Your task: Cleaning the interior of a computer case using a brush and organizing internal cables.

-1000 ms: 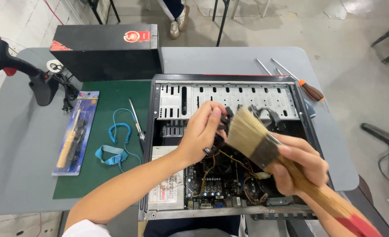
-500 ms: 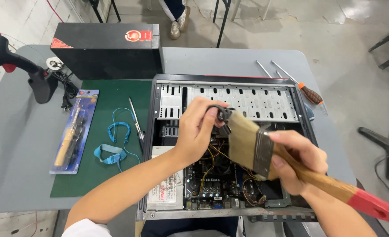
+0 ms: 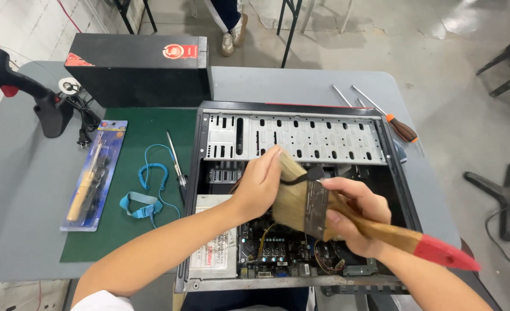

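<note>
Paintbrush [image 3: 306, 201], wide, pale bristles, wooden handle with red tip, lying across the middle of the open computer case [image 3: 301, 196] in the head view, bristles aimed up-left over the motherboard [image 3: 278, 250]. Right hand [image 3: 353, 222] clenched round the handle just behind the metal ferrule, probably for short controlled strokes inside the case. Left hand [image 3: 260, 181] reaching into the case, fingers pressed at the bristle tips and around a black cable [image 3: 301, 177]; exact grip hidden by the bristles, cannot tell whether pinching the cable or only holding it aside, likely keeping wiring off the brush path. Case lying flat on the grey table [image 3: 301, 80], side panel off, giving top access. Beside it on the green mat [image 3: 122, 230]: blue wrist strap with coiled cord [image 3: 142, 201], thin tool [image 3: 175, 158], packaged soldering iron [image 3: 90, 175]. Screwdrivers [image 3: 381, 112] at far right, black box [image 3: 139, 69] behind. Versus earlier frames: brush dropped lower and swung more level, left hand shifted slightly down onto the bristles, table items unmoved.
</note>
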